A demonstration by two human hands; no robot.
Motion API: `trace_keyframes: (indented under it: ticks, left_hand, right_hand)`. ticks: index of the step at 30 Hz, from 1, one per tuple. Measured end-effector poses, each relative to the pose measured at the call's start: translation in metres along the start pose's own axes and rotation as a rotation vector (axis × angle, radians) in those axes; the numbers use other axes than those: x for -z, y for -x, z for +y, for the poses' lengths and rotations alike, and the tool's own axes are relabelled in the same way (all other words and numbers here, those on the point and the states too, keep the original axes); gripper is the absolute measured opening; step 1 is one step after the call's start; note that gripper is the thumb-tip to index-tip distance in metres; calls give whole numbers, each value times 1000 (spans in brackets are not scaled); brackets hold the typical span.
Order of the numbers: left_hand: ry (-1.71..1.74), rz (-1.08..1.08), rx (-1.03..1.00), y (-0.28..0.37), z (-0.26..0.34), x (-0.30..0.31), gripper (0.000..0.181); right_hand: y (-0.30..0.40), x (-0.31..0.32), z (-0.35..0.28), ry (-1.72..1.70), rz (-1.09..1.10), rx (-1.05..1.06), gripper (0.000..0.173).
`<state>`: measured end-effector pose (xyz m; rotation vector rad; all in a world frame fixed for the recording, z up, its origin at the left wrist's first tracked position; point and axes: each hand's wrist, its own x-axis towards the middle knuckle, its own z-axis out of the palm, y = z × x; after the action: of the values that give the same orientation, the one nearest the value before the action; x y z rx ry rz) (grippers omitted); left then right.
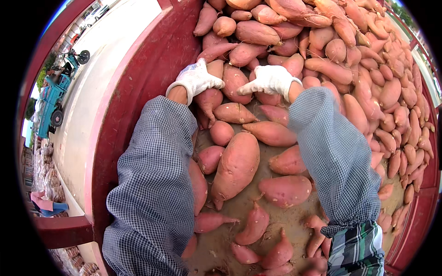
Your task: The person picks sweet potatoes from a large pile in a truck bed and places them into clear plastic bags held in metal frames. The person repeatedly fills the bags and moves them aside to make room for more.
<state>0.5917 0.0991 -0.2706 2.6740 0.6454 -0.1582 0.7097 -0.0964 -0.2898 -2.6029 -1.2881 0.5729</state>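
My left hand [197, 80], in a white knit glove, lies against sweet potatoes beside the red metal side wall. Its thumb points inward and its fingertips are partly hidden. My right hand [269, 81], gloved the same way, rests on the heap with its thumb stretched toward the left one. Between the two hands sits a reddish sweet potato [236, 84]; whether either hand grips it cannot be told. Just below, a smaller sweet potato [234, 113] lies on its side. A large sweet potato [236, 167] is on the dirty bed floor [221, 248] between my forearms.
The red side wall [138, 79] runs along my left. A high heap of sweet potatoes [366, 69] rises ahead and to the right. Outside stand a blue cargo tricycle [53, 96], filled bags [51, 179] and a bent-over person [48, 205].
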Motion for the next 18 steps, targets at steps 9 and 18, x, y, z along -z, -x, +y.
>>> trace_keyframes:
  ticks: [9,18]
  left_hand:
    - [711,-61,-5,12,-22,-11,60]
    - [1142,-345,-63,34,-6,-32,68]
  right_hand:
    - [-2,-26,-22,-35,102,-41,94]
    - [6,-26,-18,-153,109,-74,73]
